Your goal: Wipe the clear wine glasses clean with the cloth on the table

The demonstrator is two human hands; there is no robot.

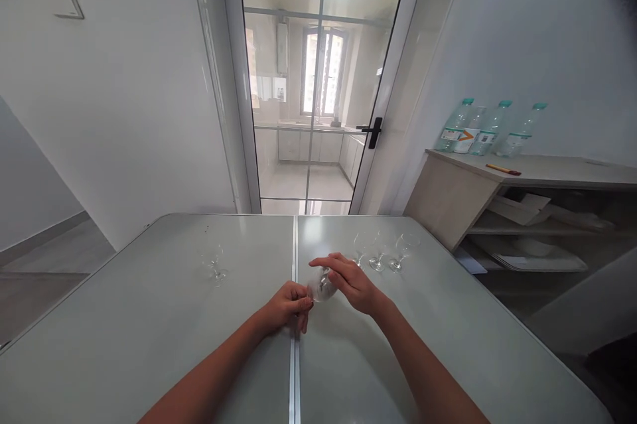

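A clear stemmed glass is between my two hands above the middle of the table, near its metal seam. My left hand is closed in a pinch at the glass's left edge. My right hand bends over the glass from the right, fingers curled against it and one finger stretched across the top. That hand partly hides the glass, so its stem and exact tilt are hard to make out. Behind my right hand stand several similar clear glasses, among them one stemmed glass at the right end.
Another clear stemmed glass stands alone on the table's left half. On the right, a wooden shelf unit carries several plastic bottles and a brown stick-like item. A glass door lies beyond the table.
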